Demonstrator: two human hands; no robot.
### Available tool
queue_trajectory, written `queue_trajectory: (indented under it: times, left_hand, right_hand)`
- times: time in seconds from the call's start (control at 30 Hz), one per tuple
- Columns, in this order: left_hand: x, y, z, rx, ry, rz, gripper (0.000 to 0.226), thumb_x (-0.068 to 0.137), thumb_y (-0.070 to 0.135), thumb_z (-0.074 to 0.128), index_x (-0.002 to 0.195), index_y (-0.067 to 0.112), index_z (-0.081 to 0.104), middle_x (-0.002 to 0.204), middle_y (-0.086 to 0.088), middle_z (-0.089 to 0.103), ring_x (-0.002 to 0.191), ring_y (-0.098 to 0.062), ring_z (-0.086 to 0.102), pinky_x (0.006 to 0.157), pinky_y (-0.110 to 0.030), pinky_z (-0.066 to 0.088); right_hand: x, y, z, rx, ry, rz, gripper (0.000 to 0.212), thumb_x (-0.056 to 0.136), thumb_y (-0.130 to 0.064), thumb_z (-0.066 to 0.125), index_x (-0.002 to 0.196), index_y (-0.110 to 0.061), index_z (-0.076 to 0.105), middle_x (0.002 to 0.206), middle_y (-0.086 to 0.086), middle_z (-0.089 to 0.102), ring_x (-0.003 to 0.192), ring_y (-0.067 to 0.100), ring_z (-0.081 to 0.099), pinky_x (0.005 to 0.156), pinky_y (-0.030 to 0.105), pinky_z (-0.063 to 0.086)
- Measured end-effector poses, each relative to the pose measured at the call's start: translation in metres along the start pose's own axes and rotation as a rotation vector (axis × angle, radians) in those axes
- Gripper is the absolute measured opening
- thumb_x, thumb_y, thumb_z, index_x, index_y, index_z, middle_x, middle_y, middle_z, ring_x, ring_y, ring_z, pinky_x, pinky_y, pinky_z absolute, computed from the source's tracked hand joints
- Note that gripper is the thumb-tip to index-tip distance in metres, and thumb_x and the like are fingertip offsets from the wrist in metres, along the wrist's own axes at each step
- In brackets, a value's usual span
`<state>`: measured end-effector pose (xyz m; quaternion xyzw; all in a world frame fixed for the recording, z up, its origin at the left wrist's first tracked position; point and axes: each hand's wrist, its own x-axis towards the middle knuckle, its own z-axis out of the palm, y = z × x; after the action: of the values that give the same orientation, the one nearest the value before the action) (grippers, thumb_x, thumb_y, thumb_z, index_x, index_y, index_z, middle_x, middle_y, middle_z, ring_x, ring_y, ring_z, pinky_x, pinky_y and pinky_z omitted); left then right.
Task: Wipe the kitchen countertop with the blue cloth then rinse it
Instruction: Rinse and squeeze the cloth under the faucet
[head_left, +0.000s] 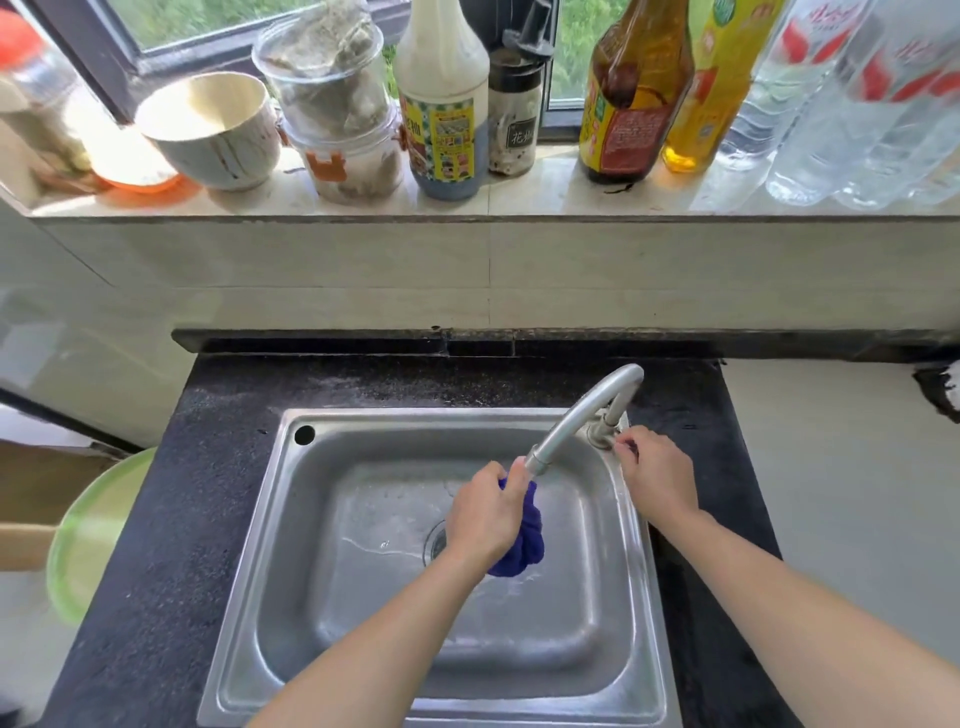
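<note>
The blue cloth hangs bunched up over the steel sink, right under the mouth of the curved metal tap. My left hand is shut on the cloth's upper part, its thumb close to the spout tip. My right hand rests at the tap's base, fingers closed on the tap handle, which they mostly hide. Water streaks and ripples show on the sink floor near the drain. The black speckled countertop surrounds the sink.
A window ledge above carries a bowl, plastic tubs, sauce and oil bottles and clear water bottles. A green basin sits off the counter's left edge. A pale surface lies to the right of the counter.
</note>
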<state>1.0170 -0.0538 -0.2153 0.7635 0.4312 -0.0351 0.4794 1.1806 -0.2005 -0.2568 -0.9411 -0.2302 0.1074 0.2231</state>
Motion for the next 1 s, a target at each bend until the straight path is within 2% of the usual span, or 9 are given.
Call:
queue_trajectory:
  times: [0.23, 0.33, 0.4, 0.47, 0.53, 0.6, 0.7, 0.87, 1.0]
  left_hand:
    - [-0.013, 0.002, -0.009, -0.149, 0.021, -0.013, 0.047, 0.100, 0.047, 0.037, 0.070, 0.012, 0.045, 0.068, 0.000, 0.045, 0.063, -0.017, 0.038, 0.063, -0.033, 0.034]
    - [-0.019, 0.002, -0.013, -0.296, 0.022, -0.095, 0.045, 0.100, 0.048, 0.039, 0.077, 0.010, 0.048, 0.073, -0.002, 0.044, 0.066, -0.017, 0.038, 0.064, -0.030, 0.035]
    - [-0.022, 0.004, -0.017, -0.380, 0.025, -0.137, 0.043, 0.100, 0.048, 0.039, 0.080, 0.010, 0.048, 0.075, -0.003, 0.045, 0.066, -0.017, 0.039, 0.061, -0.027, 0.035]
    - [-0.024, 0.006, -0.022, -0.446, 0.020, -0.168, 0.042, 0.100, 0.047, 0.040, 0.084, 0.011, 0.052, 0.078, -0.004, 0.049, 0.068, -0.017, 0.043, 0.062, -0.026, 0.038]
    - [-0.025, 0.006, -0.027, -0.505, -0.001, -0.203, 0.044, 0.099, 0.049, 0.040, 0.087, 0.011, 0.057, 0.080, -0.007, 0.055, 0.071, -0.019, 0.049, 0.066, -0.028, 0.042]
    - [-0.026, -0.001, -0.032, -0.553, -0.012, -0.236, 0.050, 0.098, 0.053, 0.039, 0.089, 0.009, 0.061, 0.081, -0.010, 0.061, 0.072, -0.022, 0.055, 0.072, -0.033, 0.046]
    - [-0.025, -0.024, -0.045, -0.525, 0.104, -0.286, 0.052, 0.098, 0.051, 0.040, 0.093, 0.004, 0.061, 0.088, -0.008, 0.065, 0.078, -0.023, 0.059, 0.079, -0.037, 0.047]
    - [-0.030, -0.074, -0.068, -0.570, 0.149, -0.497, 0.035, 0.097, 0.042, 0.043, 0.088, 0.011, 0.056, 0.091, -0.009, 0.061, 0.073, -0.024, 0.053, 0.063, -0.031, 0.040]
    - [-0.045, -0.107, -0.091, -0.651, -0.014, -0.715, 0.052, 0.094, 0.055, 0.042, 0.128, 0.015, 0.046, 0.133, -0.011, 0.050, 0.104, -0.033, 0.053, 0.085, -0.046, 0.046]
  right_hand:
    - [0.013, 0.001, -0.011, -0.031, -0.089, 0.083, 0.023, 0.097, -0.027, 0.045, 0.108, -0.015, 0.061, 0.097, 0.011, 0.068, 0.091, 0.032, 0.059, 0.072, 0.038, 0.044]
    - [-0.005, -0.015, -0.019, -0.100, -0.041, 0.043, 0.025, 0.094, -0.031, 0.048, 0.114, -0.019, 0.058, 0.110, 0.001, 0.061, 0.103, 0.024, 0.053, 0.070, 0.035, 0.043]
    - [-0.034, -0.034, -0.021, 0.063, 0.040, -0.045, 0.022, 0.093, -0.036, 0.051, 0.108, -0.023, 0.062, 0.110, -0.008, 0.060, 0.105, 0.014, 0.050, 0.072, 0.031, 0.040]
    - [-0.068, -0.059, -0.020, 0.370, -0.103, -0.099, 0.024, 0.091, -0.043, 0.053, 0.103, -0.026, 0.066, 0.104, -0.015, 0.064, 0.100, 0.005, 0.055, 0.078, 0.029, 0.043]
    - [-0.098, -0.083, -0.018, 0.688, -0.396, -0.067, 0.028, 0.084, -0.044, 0.064, 0.108, -0.029, 0.065, 0.102, -0.014, 0.069, 0.096, 0.001, 0.061, 0.084, 0.028, 0.049]
    - [-0.113, -0.097, -0.010, 0.762, -0.509, -0.100, 0.038, 0.075, -0.044, 0.072, 0.110, -0.033, 0.063, 0.099, -0.012, 0.071, 0.092, 0.003, 0.064, 0.083, 0.027, 0.052]
    - [-0.118, -0.107, -0.003, 0.624, -0.395, -0.112, 0.029, 0.073, -0.053, 0.066, 0.094, -0.032, 0.069, 0.084, -0.013, 0.071, 0.080, 0.007, 0.065, 0.075, 0.034, 0.053]
    - [-0.129, -0.140, -0.005, 0.655, -0.160, -0.034, 0.021, 0.087, -0.036, 0.065, 0.070, -0.023, 0.066, 0.062, -0.010, 0.063, 0.061, 0.008, 0.052, 0.062, 0.032, 0.044]
    - [-0.140, -0.177, 0.002, 0.609, -0.164, 0.035, 0.021, 0.088, -0.030, 0.065, 0.072, -0.018, 0.069, 0.065, -0.004, 0.067, 0.063, 0.011, 0.055, 0.063, 0.032, 0.046]
